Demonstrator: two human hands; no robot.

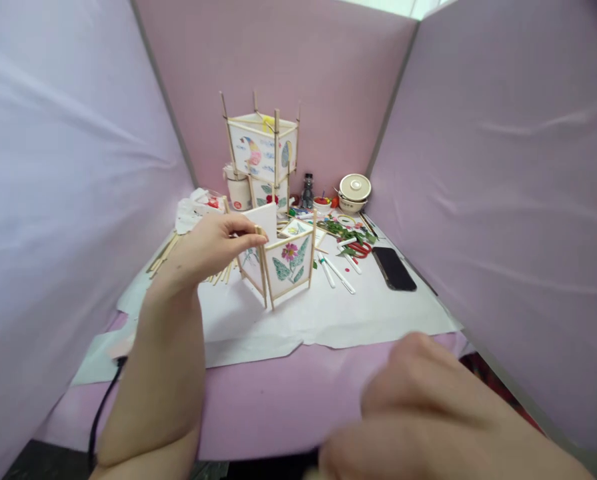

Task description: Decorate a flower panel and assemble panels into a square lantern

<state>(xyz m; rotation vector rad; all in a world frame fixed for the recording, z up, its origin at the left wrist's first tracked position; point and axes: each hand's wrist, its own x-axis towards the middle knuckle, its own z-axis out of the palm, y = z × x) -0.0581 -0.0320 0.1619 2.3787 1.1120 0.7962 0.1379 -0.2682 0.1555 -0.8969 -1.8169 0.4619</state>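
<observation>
My left hand (pixel 213 245) is closed on the top of a small paper lantern frame (pixel 281 261) that stands on white paper (pixel 328 313). The lantern has thin wooden sticks at its corners and a panel painted with a pink flower and green leaves. My right hand (pixel 428 407) is close to the camera at the lower right, blurred, with its fingers hidden. Two finished lanterns (pixel 264 157) are stacked at the back of the table.
Pink partition walls close in the table on three sides. A black phone (pixel 394 268), red scissors (pixel 359 249), pens (pixel 335 271), green leaves, loose sticks (pixel 163 255), a lidded pot (pixel 354 192) and a small dark bottle (pixel 307 191) lie around the lantern. A black cable hangs at the lower left.
</observation>
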